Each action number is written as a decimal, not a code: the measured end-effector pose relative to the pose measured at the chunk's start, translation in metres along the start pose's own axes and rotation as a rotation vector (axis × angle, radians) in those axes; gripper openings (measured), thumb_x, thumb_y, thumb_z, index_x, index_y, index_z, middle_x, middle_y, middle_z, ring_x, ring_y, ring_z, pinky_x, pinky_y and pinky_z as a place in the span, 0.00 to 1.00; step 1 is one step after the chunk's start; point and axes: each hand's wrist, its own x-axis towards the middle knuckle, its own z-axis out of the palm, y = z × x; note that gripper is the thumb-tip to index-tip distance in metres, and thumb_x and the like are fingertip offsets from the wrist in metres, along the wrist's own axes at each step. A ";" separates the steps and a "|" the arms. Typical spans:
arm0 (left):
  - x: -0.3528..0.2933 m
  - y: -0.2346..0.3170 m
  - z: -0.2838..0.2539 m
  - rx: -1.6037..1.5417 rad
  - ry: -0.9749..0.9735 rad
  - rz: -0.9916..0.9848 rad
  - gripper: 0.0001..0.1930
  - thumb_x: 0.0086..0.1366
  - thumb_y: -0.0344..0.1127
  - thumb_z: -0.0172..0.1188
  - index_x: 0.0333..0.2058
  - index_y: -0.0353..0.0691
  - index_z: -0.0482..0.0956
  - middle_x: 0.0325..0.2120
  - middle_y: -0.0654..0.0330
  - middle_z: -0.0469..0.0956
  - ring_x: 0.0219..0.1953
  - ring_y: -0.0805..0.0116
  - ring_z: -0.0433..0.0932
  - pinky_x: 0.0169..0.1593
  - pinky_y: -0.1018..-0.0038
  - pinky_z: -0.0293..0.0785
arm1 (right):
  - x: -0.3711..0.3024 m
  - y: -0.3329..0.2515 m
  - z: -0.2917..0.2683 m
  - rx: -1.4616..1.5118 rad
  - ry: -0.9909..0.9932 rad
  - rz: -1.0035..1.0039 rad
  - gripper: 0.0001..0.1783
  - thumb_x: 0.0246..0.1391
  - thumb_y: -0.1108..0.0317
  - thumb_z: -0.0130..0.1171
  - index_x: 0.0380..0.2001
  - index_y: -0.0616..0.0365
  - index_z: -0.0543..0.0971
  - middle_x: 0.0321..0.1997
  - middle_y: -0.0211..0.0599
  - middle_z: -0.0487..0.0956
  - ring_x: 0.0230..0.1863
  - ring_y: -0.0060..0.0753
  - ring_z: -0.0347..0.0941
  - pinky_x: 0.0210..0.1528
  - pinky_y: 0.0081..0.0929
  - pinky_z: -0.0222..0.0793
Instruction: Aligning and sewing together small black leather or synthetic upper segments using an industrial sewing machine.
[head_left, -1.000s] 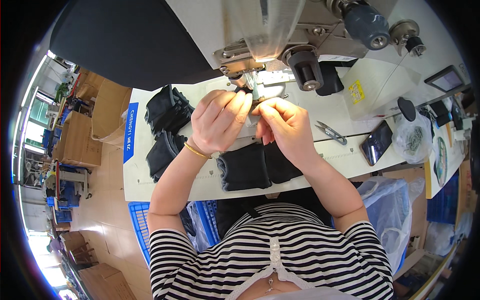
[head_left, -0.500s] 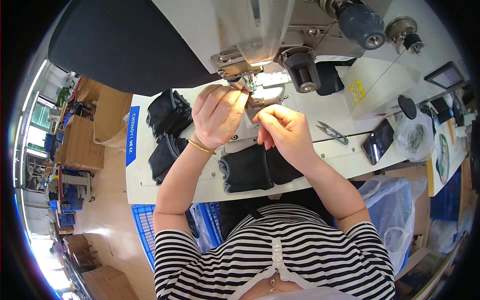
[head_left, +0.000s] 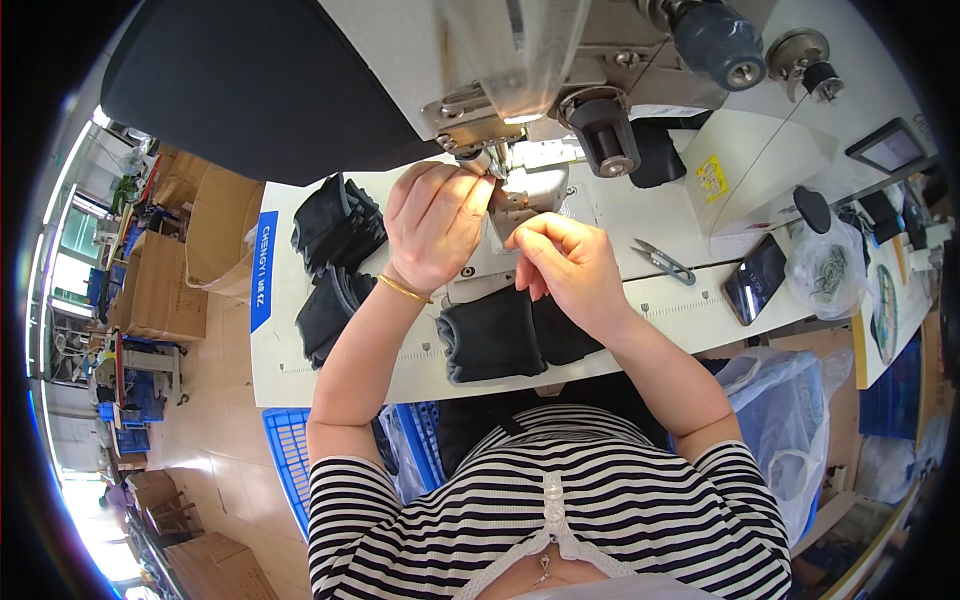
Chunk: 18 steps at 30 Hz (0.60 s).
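My left hand point(head_left: 435, 228) is raised to the needle area of a sewing machine point(head_left: 490, 158), thumb and fingertips pinched together beside the presser foot. Whatever sits between those fingertips is too small to make out. To its right, my right hand point(head_left: 572, 268) hovers over the front of the machine bed, thumb and forefinger pressed together and the other fingers curled. Any thread in that pinch cannot be seen clearly. Below the hands, folded black fabric pieces point(head_left: 492, 336) with grey edges lie on the white table point(head_left: 400, 375).
Two piles of black fabric point(head_left: 338, 225) sit left of my forearm. Right of my right hand lie thread snips point(head_left: 665, 262), a phone point(head_left: 755, 280) and a clear plastic bag point(head_left: 830, 268). A blue basket point(head_left: 288, 455) and a bag-lined bin point(head_left: 780, 410) stand below the table edge.
Both hands keep nearly the same pose and place. The view has shifted only slightly.
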 end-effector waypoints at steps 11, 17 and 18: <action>0.000 -0.002 0.000 0.002 -0.005 -0.005 0.14 0.40 0.27 0.66 0.32 0.36 0.83 0.30 0.62 0.79 0.35 0.65 0.78 0.42 0.69 0.76 | -0.010 0.006 -0.004 -0.053 -0.048 0.069 0.11 0.64 0.68 0.52 0.33 0.62 0.80 0.19 0.31 0.78 0.18 0.15 0.69 0.21 0.13 0.64; -0.006 0.002 0.002 -0.055 0.019 -0.078 0.17 0.42 0.23 0.67 0.36 0.37 0.80 0.34 0.61 0.78 0.37 0.63 0.77 0.46 0.66 0.73 | -0.018 0.014 -0.006 -0.073 -0.081 0.092 0.11 0.64 0.68 0.52 0.33 0.64 0.80 0.20 0.31 0.78 0.19 0.15 0.70 0.23 0.14 0.66; -0.010 0.005 0.003 -0.051 0.020 -0.079 0.17 0.42 0.23 0.67 0.36 0.37 0.80 0.34 0.61 0.78 0.37 0.63 0.77 0.46 0.66 0.73 | -0.021 0.017 -0.008 -0.109 -0.037 0.050 0.10 0.62 0.68 0.54 0.33 0.64 0.79 0.21 0.32 0.78 0.20 0.18 0.71 0.24 0.17 0.67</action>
